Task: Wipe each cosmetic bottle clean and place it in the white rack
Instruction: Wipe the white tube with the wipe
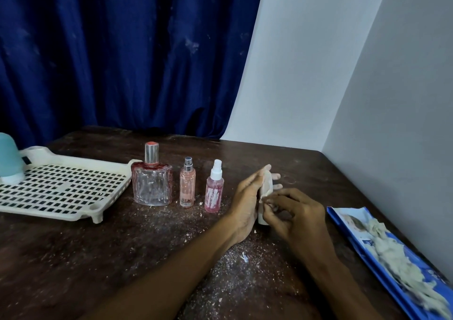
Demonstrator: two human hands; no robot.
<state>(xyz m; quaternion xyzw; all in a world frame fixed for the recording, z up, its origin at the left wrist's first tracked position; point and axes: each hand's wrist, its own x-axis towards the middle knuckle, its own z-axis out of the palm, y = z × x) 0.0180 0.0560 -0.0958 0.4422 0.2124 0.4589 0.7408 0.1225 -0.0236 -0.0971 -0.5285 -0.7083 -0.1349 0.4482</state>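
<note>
Deep blue curtain (pixel 110 50), dark brown table (pixel 98 258) speckled white, cream rack (pixel 61 214) gridded with square holes, pink white-capped spray bottle (pixel 214 193).

Beside the white rack (pixel 61 192) — a teal bottle (pixel 9 158) standing in it — a clear perfume bottle (pixel 151 187), slim pink sprayer (pixel 187 185) and pink mist bottle (pixel 214 192) stand upright. Our right hand (pixel 294 212) pinches a wipe (pixel 264 198) on the whitish bottle (pixel 267 183) in our left hand (pixel 245 197).
</note>
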